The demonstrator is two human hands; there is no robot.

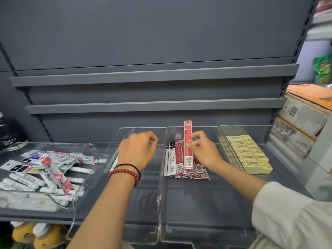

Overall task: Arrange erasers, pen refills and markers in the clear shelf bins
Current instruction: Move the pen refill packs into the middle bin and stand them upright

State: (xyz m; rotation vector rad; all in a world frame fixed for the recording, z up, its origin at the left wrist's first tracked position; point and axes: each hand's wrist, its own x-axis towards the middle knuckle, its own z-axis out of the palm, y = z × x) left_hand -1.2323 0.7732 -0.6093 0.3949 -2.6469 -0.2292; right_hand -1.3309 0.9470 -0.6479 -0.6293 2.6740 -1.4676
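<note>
Pen refill pack (pixel 188 144), red with a barcode at its lower end and print too small to read, is pinched upright between the thumb and fingers (pixel 195 134) of the right hand (pixel 203 150), its foot against the row of barcoded refill packs (pixel 186 169) lying in a clear bin (pixel 206 212). The left hand (pixel 136 150) hovers over the neighbouring bin (pixel 143 203), fingers loosely curled with nothing seen in them. Yellow erasers (pixel 249 153) fill the right-hand bin, white markers (pixel 23 182) lie jumbled in the left tray (pixel 71 212), and a dark container (pixel 9 139) at far left reads "FOREST".
</note>
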